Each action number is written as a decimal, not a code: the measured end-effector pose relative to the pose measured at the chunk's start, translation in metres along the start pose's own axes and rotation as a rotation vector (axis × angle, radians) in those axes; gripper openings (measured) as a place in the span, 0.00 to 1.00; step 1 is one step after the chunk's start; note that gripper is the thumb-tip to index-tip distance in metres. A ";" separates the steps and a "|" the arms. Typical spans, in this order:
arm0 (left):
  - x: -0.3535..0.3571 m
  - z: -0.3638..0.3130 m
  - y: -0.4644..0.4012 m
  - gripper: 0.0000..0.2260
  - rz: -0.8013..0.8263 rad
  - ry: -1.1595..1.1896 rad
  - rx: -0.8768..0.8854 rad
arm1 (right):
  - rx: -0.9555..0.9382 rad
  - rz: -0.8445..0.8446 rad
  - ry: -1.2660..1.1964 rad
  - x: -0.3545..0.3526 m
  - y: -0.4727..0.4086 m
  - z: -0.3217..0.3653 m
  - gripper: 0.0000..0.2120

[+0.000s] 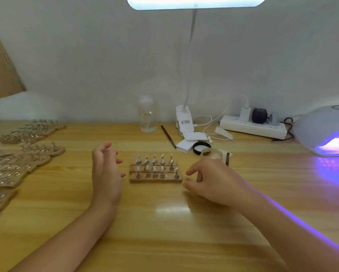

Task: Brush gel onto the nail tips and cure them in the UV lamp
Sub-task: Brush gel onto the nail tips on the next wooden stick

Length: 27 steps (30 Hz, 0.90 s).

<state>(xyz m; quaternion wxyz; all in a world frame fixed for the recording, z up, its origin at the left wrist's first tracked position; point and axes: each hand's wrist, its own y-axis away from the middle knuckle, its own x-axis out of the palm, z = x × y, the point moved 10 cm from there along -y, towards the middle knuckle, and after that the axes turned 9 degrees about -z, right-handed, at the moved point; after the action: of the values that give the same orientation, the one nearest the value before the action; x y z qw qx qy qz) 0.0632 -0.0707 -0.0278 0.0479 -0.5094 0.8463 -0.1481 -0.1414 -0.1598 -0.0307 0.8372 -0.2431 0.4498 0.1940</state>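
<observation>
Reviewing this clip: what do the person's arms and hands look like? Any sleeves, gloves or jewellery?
Both forearms are bare to the frame's edge: no sleeves in view. The left hand and right hand wear no gloves, rings or watch that I can see. Violet light edges the right forearm.

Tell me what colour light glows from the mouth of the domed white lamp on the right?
Violet-blue, seen in the head view: the domed white UV lamp spills it onto the wooden table.

Nail-tip blocks [155, 171] centre table [164, 222]; UV lamp [321, 130] right.
</observation>
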 end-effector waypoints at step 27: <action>0.046 -0.008 0.072 0.21 0.316 -0.023 -0.059 | -0.124 0.047 0.199 -0.024 0.035 -0.026 0.13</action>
<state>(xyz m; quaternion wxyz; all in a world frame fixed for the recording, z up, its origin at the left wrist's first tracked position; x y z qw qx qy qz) -0.0219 -0.0775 -0.0387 0.0654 -0.3727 0.9193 -0.1078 -0.1902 -0.1498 -0.0307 0.7669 -0.3019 0.5234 0.2162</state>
